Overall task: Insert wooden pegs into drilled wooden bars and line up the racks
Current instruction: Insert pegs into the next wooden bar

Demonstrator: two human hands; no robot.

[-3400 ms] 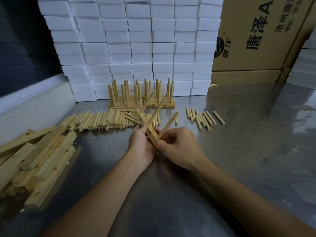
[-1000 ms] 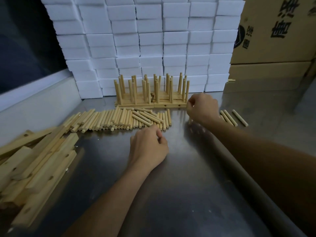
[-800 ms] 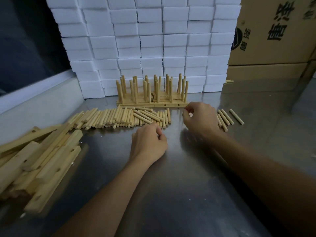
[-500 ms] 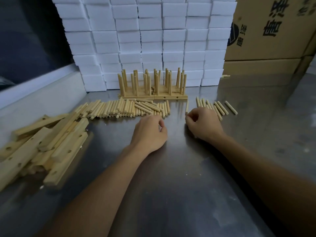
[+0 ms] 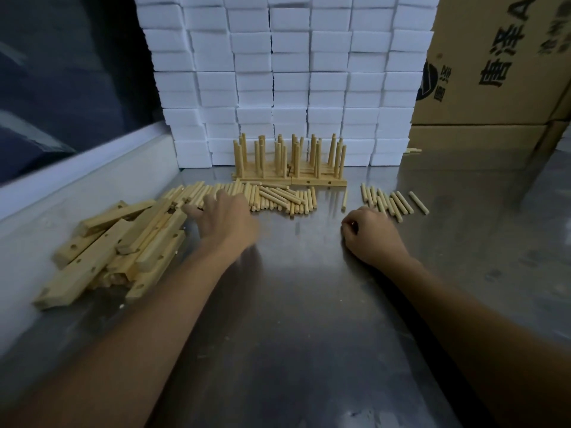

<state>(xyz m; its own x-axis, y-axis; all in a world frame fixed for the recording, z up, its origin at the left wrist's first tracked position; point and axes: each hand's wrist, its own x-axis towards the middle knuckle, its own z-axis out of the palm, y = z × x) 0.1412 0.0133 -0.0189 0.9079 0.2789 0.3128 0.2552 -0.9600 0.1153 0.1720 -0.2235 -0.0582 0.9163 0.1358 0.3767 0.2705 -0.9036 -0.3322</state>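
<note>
A: Work surface?

B: Steel table [image 5: 293, 319]; white foam blocks [image 5: 287, 72] and cardboard boxes [image 5: 494, 63] behind.

A: Finger condition?

B: Left hand [image 5: 227, 219]: fingers spread, blurred, reaching between drilled bars [image 5: 117, 245] and the loose peg row [image 5: 272, 197]; grips nothing visible. Right hand [image 5: 372, 237]: fingers curled, resting on the table; contents cannot be determined.

A: Outward?

B: Small peg group [image 5: 392, 200] just beyond the right hand. Finished racks [image 5: 290, 163] stand against the foam.
</note>
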